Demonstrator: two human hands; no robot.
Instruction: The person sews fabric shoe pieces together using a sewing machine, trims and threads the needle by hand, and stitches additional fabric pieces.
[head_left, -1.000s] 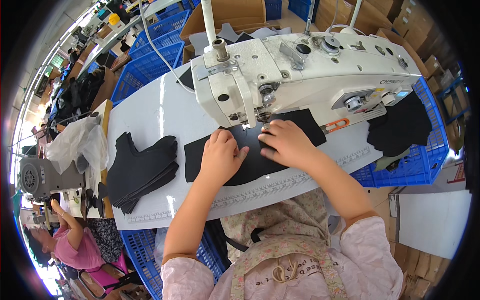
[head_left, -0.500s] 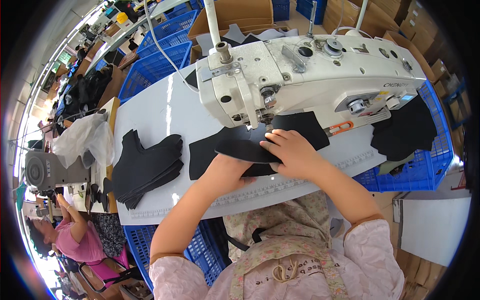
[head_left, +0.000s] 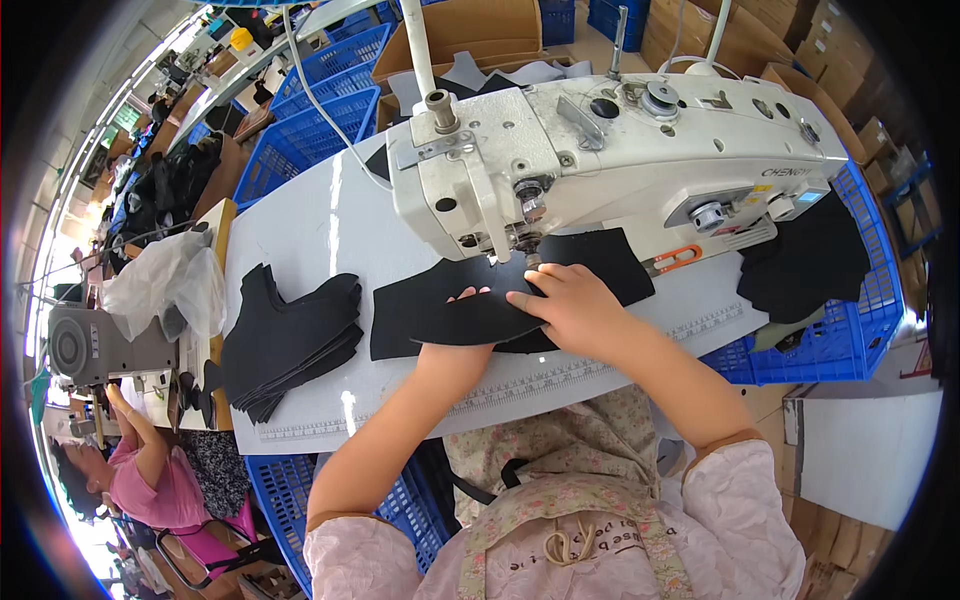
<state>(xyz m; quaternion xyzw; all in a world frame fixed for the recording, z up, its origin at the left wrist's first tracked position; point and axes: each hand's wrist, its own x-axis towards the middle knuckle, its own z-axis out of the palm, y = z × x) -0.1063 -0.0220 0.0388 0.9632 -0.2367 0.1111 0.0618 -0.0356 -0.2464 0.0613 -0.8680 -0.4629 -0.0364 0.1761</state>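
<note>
A white sewing machine (head_left: 600, 140) stands over a pale table (head_left: 290, 210). Black fabric pieces (head_left: 415, 305) lie layered beneath its needle area. My left hand (head_left: 455, 364) reaches under the near edge of the upper piece; its fingertips peek out past that piece's far side, and the rest of the fingers is hidden. With curled fingers my right hand (head_left: 580, 312) grips the same piece close to the presser foot, thumb at the cloth's near side. A stack of cut black pieces (head_left: 290, 335) rests left of my hands.
Orange-handled thread snips (head_left: 679, 257) lie right of the fabric. A printed ruler strip (head_left: 540, 380) runs along the table's near edge. A blue crate (head_left: 850, 340) with black pieces stands at the right. At the far left, a person in pink (head_left: 165, 485) sits by another machine.
My left hand has slid further under the upper fabric piece, whose raised near edge now lies lower and flatter. My right hand has shifted slightly left, staying near the needle.
</note>
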